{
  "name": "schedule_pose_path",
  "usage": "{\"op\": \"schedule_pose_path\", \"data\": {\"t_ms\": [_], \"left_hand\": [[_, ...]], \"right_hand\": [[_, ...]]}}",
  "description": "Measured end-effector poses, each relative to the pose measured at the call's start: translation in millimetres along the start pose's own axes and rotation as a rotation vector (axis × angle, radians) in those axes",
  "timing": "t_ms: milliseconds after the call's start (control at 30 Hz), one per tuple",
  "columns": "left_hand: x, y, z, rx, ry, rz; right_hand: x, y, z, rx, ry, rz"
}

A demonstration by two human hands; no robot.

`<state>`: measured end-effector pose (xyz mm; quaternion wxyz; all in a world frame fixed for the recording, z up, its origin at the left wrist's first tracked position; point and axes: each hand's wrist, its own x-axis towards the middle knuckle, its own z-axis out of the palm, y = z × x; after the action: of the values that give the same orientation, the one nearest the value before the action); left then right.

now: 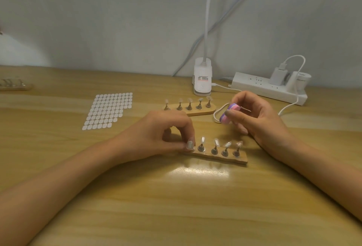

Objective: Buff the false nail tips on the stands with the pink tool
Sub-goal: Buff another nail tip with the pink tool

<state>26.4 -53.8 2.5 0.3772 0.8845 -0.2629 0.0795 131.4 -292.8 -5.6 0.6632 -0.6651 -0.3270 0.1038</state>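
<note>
Just below the middle of the frame, the near stand [225,158] lies on the desk [176,206] with five false tips on small metal pegs. The left hand [166,128] has its thumb and forefinger closed in a pinch on the leftmost nail tip [190,145], seemingly to steady it. The right hand [258,116], right of centre, grips the pink tool [228,115] between thumb and curled fingers [238,126]. It is a small block in pink and purple layers, held clear of the desk and above the near stand, touching no tip. The far stand [197,111] with five more tips sits just behind the hands, toward the centre of the frame.

The block looks like light foam with some give, so a hold on its two flat sides should keep one abrasive face free. The tips look thin, glossy and light. They probably flex or pop off their pegs under a hard stroke, so each is best pinched by its edges or its peg while the tool passes lightly over the crown. The stand itself appears to be light wood and may slide unless held down.
</note>
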Motion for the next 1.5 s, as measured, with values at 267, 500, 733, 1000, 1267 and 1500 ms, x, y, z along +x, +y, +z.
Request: {"op": "schedule_pose_path", "data": {"t_ms": [267, 500, 733, 1000, 1267, 1500], "left_hand": [[3, -2, 0, -0.158, 0.149, -0.132], [20, 6, 1, -0.368, 0.346, -0.281], [24, 0, 22, -0.447, 0.416, -0.286], [21, 0, 23, -0.419, 0.351, -0.310], [17, 2, 23, -0.442, 0.351, -0.329], [18, 0, 23, -0.456, 0.383, -0.329]], "right_hand": [[-2, 0, -2, -0.050, 0.042, 0.026], [2, -5, -1, -0.050, 0.030, -0.004], [9, -5, 10, -0.166, -0.002, -0.108], [4, -4, 13, -0.390, -0.039, -0.143], [3, -3, 13, -0.409, -0.079, -0.286], [5, -1, 16, -0.455, -0.049, -0.419]]}}
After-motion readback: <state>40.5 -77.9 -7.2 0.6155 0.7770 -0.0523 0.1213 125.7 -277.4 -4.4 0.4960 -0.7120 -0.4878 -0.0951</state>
